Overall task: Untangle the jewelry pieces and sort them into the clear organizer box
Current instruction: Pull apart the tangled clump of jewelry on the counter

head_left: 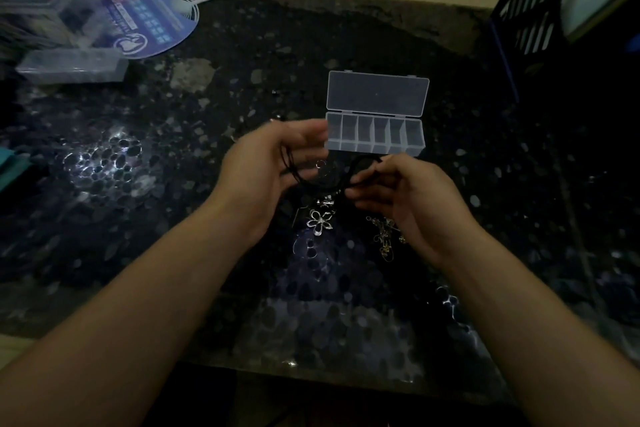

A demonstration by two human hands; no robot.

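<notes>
Bare dark counter point(214, 184) lies open left of the hands; the open organizer box point(375, 132) sits just beyond them, a black crate point(530, 21) far right.

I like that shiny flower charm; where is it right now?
In the head view, the flower pendant hangs on the black cord low between the left hand and right hand, nearer than the organizer box.
</notes>
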